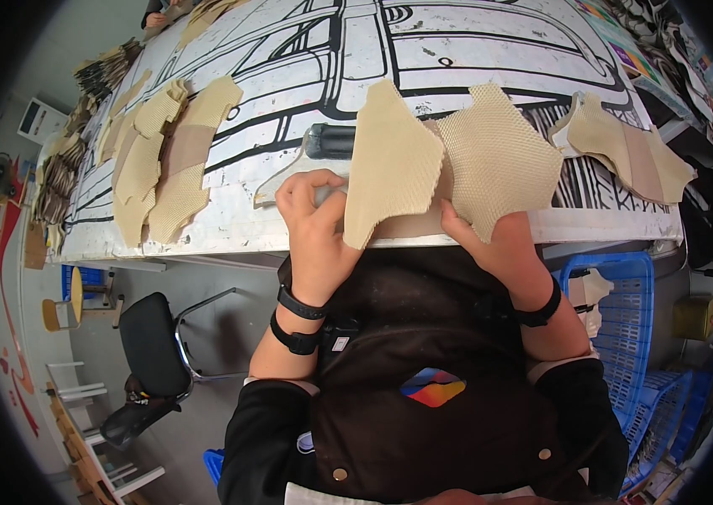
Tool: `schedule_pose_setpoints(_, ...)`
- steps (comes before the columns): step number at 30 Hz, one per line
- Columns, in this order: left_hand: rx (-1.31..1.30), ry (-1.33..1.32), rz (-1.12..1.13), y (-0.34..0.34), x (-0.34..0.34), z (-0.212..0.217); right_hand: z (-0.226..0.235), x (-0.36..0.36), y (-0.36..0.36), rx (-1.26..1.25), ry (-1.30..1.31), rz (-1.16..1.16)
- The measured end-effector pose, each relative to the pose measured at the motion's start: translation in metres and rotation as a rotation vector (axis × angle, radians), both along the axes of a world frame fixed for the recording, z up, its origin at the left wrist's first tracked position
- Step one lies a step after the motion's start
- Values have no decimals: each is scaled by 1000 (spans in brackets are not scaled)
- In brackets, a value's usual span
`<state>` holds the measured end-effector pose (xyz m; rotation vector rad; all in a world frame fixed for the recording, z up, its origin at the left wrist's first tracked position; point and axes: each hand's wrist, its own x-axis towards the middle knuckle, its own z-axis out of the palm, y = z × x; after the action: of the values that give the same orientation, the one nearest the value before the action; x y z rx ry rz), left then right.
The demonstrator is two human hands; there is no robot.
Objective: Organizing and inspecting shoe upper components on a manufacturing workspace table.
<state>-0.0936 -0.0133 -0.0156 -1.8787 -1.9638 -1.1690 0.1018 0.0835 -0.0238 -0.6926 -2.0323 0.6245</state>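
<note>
A beige mesh fabric piece is raised at the table's front edge, its smooth left panel (390, 160) and textured right panel (500, 156) meeting in the middle. My left hand (316, 231) is closed at the left panel's lower edge, its fingers curled and its thumb hidden behind the fabric. At the lower edge of the right panel, my right hand (504, 252) grips the piece; the thumb shows and the other fingers are covered. Just beyond my left hand lies a dark, block-like object (329, 141) on a pale, clear-edged plate (276, 181), partly covered by the left panel.
More beige pieces (184, 164) lie overlapped on the left, and another piece (626, 147) on the right. The white table (243, 227) bears black line drawings. Blue baskets (626, 337) stand below at right, a black chair (154, 345) at left. Another person's hand (154, 20) shows far left.
</note>
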Motion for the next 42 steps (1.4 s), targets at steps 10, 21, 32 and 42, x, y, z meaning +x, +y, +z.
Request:
schedule_pose_setpoints(10,-7,0,28,2,1,-1,1,-2,3,143,-137,-10)
schedule_pose_setpoints(21,12,37,17,3,0,-3,1,-5,3,163,-189,-36)
schedule_pose_setpoints(32,7,41,26,3,0,-3,-1,3,-17,539,-189,-477)
schedule_pose_setpoints(42,11,-8,-51,3,-4,1,-7,-19,-33,527,-128,154)
